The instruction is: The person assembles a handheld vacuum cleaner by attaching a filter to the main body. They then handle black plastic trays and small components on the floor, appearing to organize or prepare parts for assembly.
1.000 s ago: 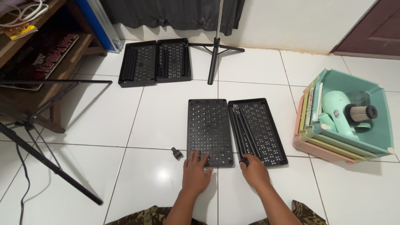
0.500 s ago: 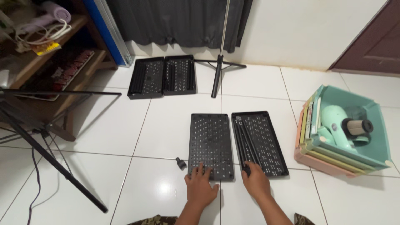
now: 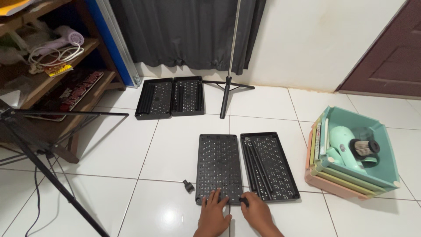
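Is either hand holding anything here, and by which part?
Left hand rests flat on the left black panel, near edge. Right hand pinches a small black piece; which part cannot be told.

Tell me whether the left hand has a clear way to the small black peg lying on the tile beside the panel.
Probably yes: the left hand rests on the near panel, and only bare tile separates it from the peg.
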